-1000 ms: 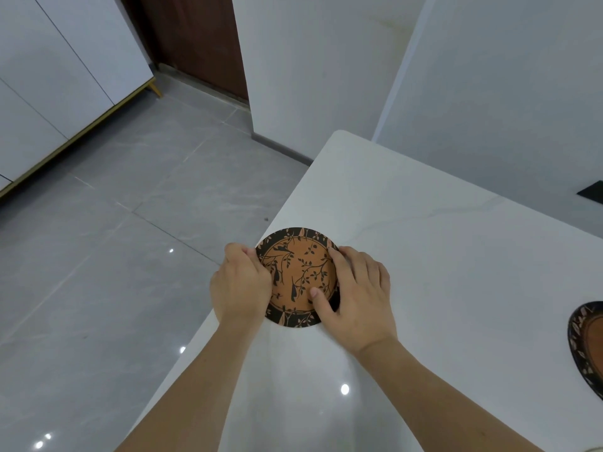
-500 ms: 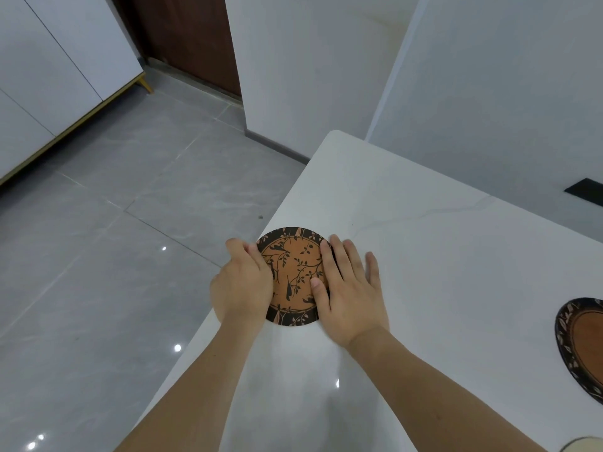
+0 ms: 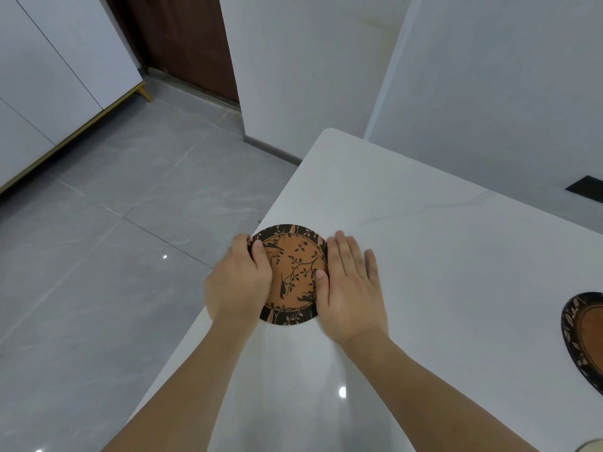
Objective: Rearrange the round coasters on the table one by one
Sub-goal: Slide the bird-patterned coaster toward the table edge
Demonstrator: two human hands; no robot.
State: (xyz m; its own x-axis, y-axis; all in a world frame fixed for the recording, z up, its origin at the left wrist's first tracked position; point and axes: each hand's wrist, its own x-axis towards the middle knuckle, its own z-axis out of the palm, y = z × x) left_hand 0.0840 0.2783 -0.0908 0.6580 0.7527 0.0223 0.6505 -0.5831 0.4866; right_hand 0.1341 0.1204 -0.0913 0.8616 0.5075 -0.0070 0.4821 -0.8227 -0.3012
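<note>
A round orange coaster (image 3: 293,272) with a black leaf-patterned rim lies flat at the left edge of the white marble table (image 3: 424,256). My left hand (image 3: 239,282) curls over the coaster's left rim, thumb on top and fingers at the edge. My right hand (image 3: 350,288) lies flat on the table against the coaster's right side, fingers spread, thumb resting on the rim. A second coaster of the same pattern (image 3: 584,337) lies at the right border of the view, partly cut off.
The table's left edge (image 3: 228,288) runs right under the coaster, with grey tiled floor (image 3: 114,256) below. White walls stand behind the table and a black outlet plate (image 3: 585,187) is on the right wall. A pale round object (image 3: 592,446) peeks in at the bottom right corner.
My right hand has slid rightward off the coaster's face and flattened onto the table. The left hand stays on the left rim. The coaster has barely shifted.
</note>
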